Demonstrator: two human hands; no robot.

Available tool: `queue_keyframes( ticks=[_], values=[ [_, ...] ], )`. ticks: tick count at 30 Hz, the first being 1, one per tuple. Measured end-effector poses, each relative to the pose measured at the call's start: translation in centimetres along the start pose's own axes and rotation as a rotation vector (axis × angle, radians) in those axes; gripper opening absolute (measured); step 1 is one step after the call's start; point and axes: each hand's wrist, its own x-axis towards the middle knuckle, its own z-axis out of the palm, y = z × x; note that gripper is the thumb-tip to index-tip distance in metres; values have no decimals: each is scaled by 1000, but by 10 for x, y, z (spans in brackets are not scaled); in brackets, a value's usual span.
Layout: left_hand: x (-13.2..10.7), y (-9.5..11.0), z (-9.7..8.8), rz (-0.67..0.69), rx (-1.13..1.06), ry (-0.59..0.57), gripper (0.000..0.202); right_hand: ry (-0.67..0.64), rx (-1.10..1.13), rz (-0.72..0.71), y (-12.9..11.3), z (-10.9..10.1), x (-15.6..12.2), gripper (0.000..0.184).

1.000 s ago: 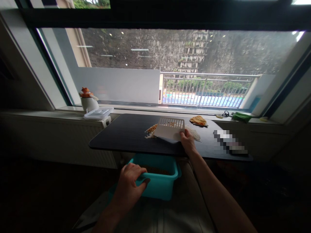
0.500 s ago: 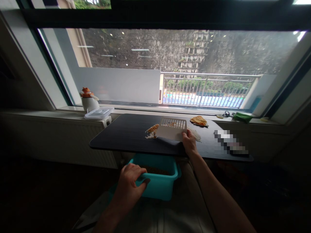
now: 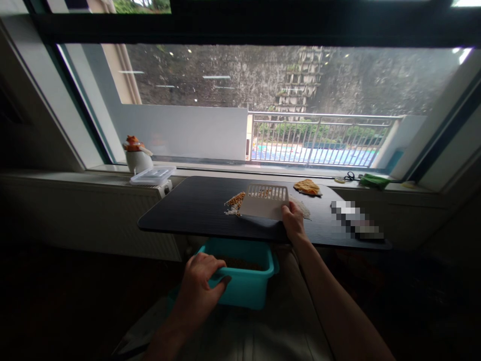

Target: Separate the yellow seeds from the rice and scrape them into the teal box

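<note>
My right hand (image 3: 292, 221) is closed on the near right corner of a beige slotted scraper (image 3: 265, 201), which stands tilted on the black table (image 3: 195, 210). Yellow kernels and white grains (image 3: 233, 204) lie in a small heap just left of the scraper, and more white grains (image 3: 302, 207) lie to its right. My left hand (image 3: 201, 286) grips the front left rim of a teal plastic bin (image 3: 244, 281) held on my lap under the table's near edge; brown grains lie inside it.
An orange cloth (image 3: 307, 186) lies at the back of the table. A white jar with an orange top (image 3: 137, 154) and a clear lidded box (image 3: 152, 176) stand on the windowsill at left. Scissors (image 3: 349, 176) and a green item (image 3: 373, 181) rest on the sill at right.
The scraper and my right hand shifted slightly right and toward me over the grains. My left hand stays on the bin.
</note>
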Motion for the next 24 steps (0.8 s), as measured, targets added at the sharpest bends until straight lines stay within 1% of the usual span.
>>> queue_keyframes(
  ticks=[11,19,24],
  values=[
    [0,-1,0,-3,-8,-6,9,-6,4,16,-7,-1,-3,30],
    [0,0,-1,10,-2,-6,9,-40,26,5,-4,-1,-2,32],
    [1,-1,-1,22,7,0,9,-33,27,-12,-1,-1,-1,33]
  ],
)
